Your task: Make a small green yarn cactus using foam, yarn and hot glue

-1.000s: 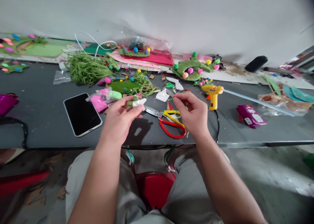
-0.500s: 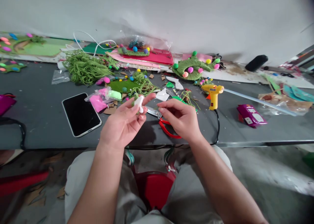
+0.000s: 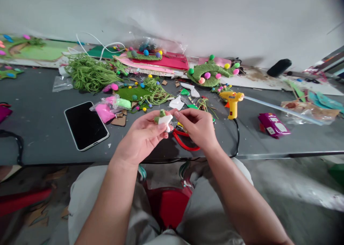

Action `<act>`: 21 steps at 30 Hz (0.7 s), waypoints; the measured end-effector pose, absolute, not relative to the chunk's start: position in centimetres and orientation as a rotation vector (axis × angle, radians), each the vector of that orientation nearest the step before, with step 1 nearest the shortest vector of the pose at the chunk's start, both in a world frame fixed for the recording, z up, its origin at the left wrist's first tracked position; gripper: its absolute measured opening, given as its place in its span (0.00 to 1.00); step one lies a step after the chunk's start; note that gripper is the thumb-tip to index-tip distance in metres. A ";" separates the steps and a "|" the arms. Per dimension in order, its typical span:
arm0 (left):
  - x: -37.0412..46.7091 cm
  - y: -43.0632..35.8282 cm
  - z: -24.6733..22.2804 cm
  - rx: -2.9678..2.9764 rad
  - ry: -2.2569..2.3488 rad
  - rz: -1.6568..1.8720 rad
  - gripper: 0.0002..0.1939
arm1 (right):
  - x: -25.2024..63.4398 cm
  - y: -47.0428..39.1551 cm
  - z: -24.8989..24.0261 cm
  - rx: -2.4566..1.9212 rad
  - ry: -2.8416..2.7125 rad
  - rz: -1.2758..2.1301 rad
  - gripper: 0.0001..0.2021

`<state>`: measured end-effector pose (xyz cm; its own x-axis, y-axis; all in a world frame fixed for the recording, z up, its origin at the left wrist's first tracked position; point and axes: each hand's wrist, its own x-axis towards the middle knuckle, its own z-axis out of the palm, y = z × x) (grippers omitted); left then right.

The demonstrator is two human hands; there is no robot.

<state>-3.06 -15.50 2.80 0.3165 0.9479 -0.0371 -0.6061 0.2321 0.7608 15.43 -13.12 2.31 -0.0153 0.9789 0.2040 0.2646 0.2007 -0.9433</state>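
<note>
My left hand holds a small white and green piece between its thumb and fingers, above the table's front part. Close on its right, my right hand has thumb and forefinger pinched together beside the piece's upper right edge. Whatever lies in that pinch is too small to make out. Under my right hand are red-handled scissors, partly covered by the fingers. White scraps and green yarn pieces lie just behind the hands.
A phone and a bagged pink lump lie left. A green yarn bundle is behind them. On the right stand a yellow glue gun with a black cord and a purple packet. Decorated green shapes line the back.
My left hand has moved right with the piece and turned it, so more green shows. The two hands are now nearly touching. The whole view has shifted slightly.
</note>
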 end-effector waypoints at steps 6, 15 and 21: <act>-2.7 -15.3 2.7 0.722 0.664 1.202 0.10 | 17.7 -11.1 2.2 -1.347 -1.430 0.729 0.10; -2.2 -15.2 2.3 0.686 0.684 1.228 0.09 | 15.8 -12.2 1.4 -1.247 -1.595 0.953 0.13; -2.0 -15.4 2.6 0.656 0.718 1.201 0.11 | 15.5 -11.8 1.2 -1.204 -1.587 0.887 0.12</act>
